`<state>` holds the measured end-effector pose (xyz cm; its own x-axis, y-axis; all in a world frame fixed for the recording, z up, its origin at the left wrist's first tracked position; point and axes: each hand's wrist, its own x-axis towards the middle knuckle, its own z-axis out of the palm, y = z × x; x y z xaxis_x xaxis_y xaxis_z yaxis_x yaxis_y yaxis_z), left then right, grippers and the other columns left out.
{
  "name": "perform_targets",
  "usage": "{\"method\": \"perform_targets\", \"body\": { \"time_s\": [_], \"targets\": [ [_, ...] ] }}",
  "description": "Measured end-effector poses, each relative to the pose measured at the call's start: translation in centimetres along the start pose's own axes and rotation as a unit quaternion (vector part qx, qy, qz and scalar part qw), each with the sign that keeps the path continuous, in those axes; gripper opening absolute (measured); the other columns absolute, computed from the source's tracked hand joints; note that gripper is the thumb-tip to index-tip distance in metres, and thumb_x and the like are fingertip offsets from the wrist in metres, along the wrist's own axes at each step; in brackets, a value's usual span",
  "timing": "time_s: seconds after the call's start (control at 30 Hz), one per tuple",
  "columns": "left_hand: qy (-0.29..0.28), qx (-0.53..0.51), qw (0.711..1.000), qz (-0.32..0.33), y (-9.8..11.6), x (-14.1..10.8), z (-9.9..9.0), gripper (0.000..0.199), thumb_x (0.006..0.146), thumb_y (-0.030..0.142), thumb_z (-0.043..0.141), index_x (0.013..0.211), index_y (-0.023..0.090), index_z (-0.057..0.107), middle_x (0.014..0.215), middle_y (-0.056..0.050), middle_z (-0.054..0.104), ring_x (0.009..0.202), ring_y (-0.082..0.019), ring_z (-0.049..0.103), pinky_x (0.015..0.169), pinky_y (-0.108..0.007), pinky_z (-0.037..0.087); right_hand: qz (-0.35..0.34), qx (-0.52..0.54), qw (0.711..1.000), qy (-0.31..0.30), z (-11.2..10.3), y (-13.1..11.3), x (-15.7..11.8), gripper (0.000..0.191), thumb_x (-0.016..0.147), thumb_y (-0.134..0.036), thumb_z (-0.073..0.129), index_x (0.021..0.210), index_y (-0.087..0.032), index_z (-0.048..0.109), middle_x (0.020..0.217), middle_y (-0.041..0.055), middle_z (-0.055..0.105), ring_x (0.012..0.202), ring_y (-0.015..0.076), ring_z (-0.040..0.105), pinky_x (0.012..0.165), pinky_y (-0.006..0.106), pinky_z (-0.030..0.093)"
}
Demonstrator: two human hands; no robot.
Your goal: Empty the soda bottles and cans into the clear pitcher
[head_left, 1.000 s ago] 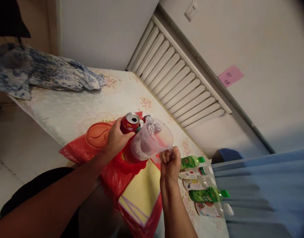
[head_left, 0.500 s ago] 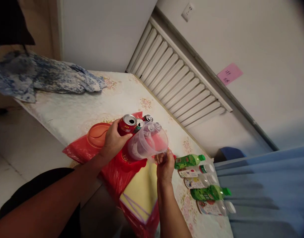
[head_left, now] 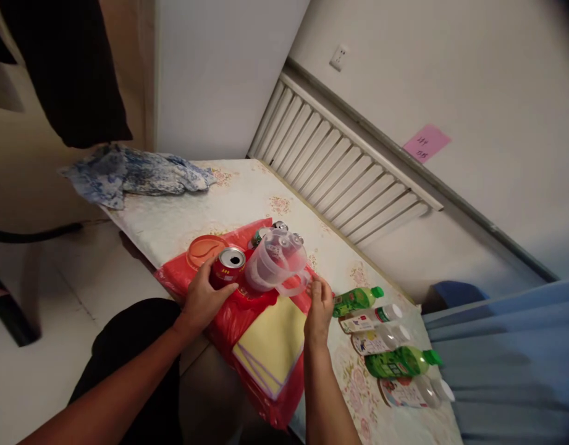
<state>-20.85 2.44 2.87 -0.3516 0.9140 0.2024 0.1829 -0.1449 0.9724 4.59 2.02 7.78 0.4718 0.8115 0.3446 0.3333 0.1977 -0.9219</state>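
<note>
My left hand (head_left: 204,301) is wrapped round a red drink can (head_left: 225,272) with an opened top, just left of a clear plastic jug (head_left: 270,266). The jug stands on a red plastic bag, its handle toward my right hand (head_left: 319,306). That hand's fingers are loosely bent beside the handle's outer edge, not closed round it. Behind the jug are several more cans, partly hidden by it. An orange round lid (head_left: 205,249) lies on the bag left of the jug. Folded yellow cloths (head_left: 272,346) with purple edging lie in front.
Several plastic bottles (head_left: 395,363) lie in a row at the right of the flowered tablecloth (head_left: 238,216). A blue patterned cloth (head_left: 159,173) hangs over the far left corner. A white radiator (head_left: 340,161) runs along the back, with a blue curtain (head_left: 511,346) at right.
My right hand's fingers have come away from round the jug's handle. The red can in my left hand has moved a little left and down, apart from the jug. The view has shifted.
</note>
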Motion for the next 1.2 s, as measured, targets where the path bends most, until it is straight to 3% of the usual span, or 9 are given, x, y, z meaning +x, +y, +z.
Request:
{"method": "perform_targets", "body": {
  "time_s": [0.1, 0.2, 0.33, 0.47, 0.67, 0.87, 1.07, 1.13, 1.2],
  "targets": [
    [-0.065, -0.038, 0.997, -0.023, 1.0, -2.5, 0.2, 0.075, 0.068, 0.035, 0.079, 0.136, 0.018, 0.052, 0.135, -0.014, 0.064, 0.125, -0.033, 0.061, 0.109, -0.050, 0.047, 0.072, 0.021, 0.997, -0.002, -2.3, -0.1, -2.0, 0.047, 0.076, -0.049, 0.074, 0.110, -0.018, 0.066, 0.093, 0.0055, 0.071, 0.087, 0.0213, 0.066, 0.080, 0.035, 0.053],
    [-0.160, -0.105, 0.980, -0.054, 2.2, -4.3, 1.0, 0.076, 0.066, 0.036, 0.080, 0.134, 0.018, 0.053, 0.134, -0.014, 0.065, 0.125, -0.033, 0.061, 0.107, -0.049, 0.049, 0.107, 0.055, 0.988, -0.096, -4.0, -0.2, -5.2, 0.040, 0.072, -0.040, 0.078, 0.104, -0.018, 0.067, 0.081, 0.0024, 0.070, 0.076, 0.0196, 0.067, 0.075, 0.034, 0.054],
    [-0.315, -0.179, 0.928, -0.085, 3.7, -5.9, 2.8, 0.081, 0.061, 0.037, 0.084, 0.133, 0.016, 0.055, 0.131, -0.015, 0.067, 0.124, -0.036, 0.062, 0.105, -0.050, 0.050, 0.143, 0.116, 0.965, -0.187, -5.6, -0.9, -8.7, 0.051, 0.065, -0.028, 0.083, 0.113, -0.020, 0.067, 0.099, 0.0069, 0.074, 0.092, 0.0228, 0.071, 0.082, 0.036, 0.057],
    [-0.429, -0.217, 0.873, -0.076, 4.1, -7.3, 4.8, 0.087, 0.061, 0.039, 0.085, 0.138, 0.018, 0.052, 0.135, -0.015, 0.065, 0.127, -0.036, 0.059, 0.110, -0.052, 0.045, 0.142, 0.123, 0.951, -0.244, -7.6, -2.0, -9.7, 0.067, 0.063, -0.025, 0.086, 0.127, -0.023, 0.064, 0.119, 0.0088, 0.072, 0.109, 0.0267, 0.069, 0.087, 0.037, 0.058],
    [-0.551, -0.195, 0.809, -0.063, 3.2, -9.5, 7.5, 0.085, 0.062, 0.034, 0.083, 0.140, 0.021, 0.050, 0.137, -0.012, 0.062, 0.128, -0.034, 0.057, 0.110, -0.050, 0.044, 0.124, 0.108, 0.951, -0.264, -10.6, -3.0, -10.0, 0.066, 0.065, -0.025, 0.085, 0.128, -0.024, 0.065, 0.120, 0.0038, 0.074, 0.109, 0.0274, 0.070, 0.092, 0.040, 0.058],
    [-0.597, -0.183, 0.780, -0.053, 2.8, -11.0, 9.5, 0.084, 0.063, 0.031, 0.078, 0.141, 0.020, 0.049, 0.140, -0.012, 0.060, 0.133, -0.032, 0.051, 0.116, -0.048, 0.037, 0.135, 0.088, 0.960, -0.229, -12.3, -1.7, -10.9, 0.063, 0.059, -0.018, 0.087, 0.119, -0.022, 0.069, 0.115, 0.0020, 0.075, 0.109, 0.0273, 0.070, 0.098, 0.040, 0.055],
    [-0.636, -0.145, 0.758, -0.014, 4.1, -11.4, 11.2, 0.082, 0.065, 0.029, 0.073, 0.142, 0.022, 0.048, 0.142, -0.010, 0.059, 0.134, -0.030, 0.052, 0.117, -0.048, 0.036, 0.123, 0.073, 0.972, -0.187, -13.3, 0.1, -11.3, 0.064, 0.060, -0.016, 0.086, 0.121, -0.022, 0.068, 0.116, 0.0034, 0.075, 0.109, 0.0271, 0.069, 0.098, 0.039, 0.055],
    [-0.625, -0.111, 0.773, 0.000, 4.4, -11.1, 11.8, 0.080, 0.065, 0.029, 0.072, 0.142, 0.022, 0.049, 0.143, -0.011, 0.059, 0.133, -0.030, 0.053, 0.115, -0.047, 0.038, 0.134, 0.073, 0.975, -0.160, -13.9, 0.9, -10.9, 0.065, 0.058, -0.016, 0.085, 0.120, -0.020, 0.068, 0.114, 0.0045, 0.075, 0.106, 0.0275, 0.070, 0.095, 0.040, 0.056],
    [-0.570, -0.057, 0.819, 0.020, 4.1, -10.5, 12.4, 0.072, 0.067, 0.031, 0.070, 0.136, 0.019, 0.054, 0.138, -0.014, 0.062, 0.127, -0.030, 0.058, 0.111, -0.046, 0.043, 0.147, 0.075, 0.980, -0.113, -14.8, 1.8, -10.2, 0.062, 0.057, -0.016, 0.083, 0.117, -0.019, 0.068, 0.111, 0.0049, 0.076, 0.101, 0.0270, 0.071, 0.091, 0.039, 0.057]
  ]
}}
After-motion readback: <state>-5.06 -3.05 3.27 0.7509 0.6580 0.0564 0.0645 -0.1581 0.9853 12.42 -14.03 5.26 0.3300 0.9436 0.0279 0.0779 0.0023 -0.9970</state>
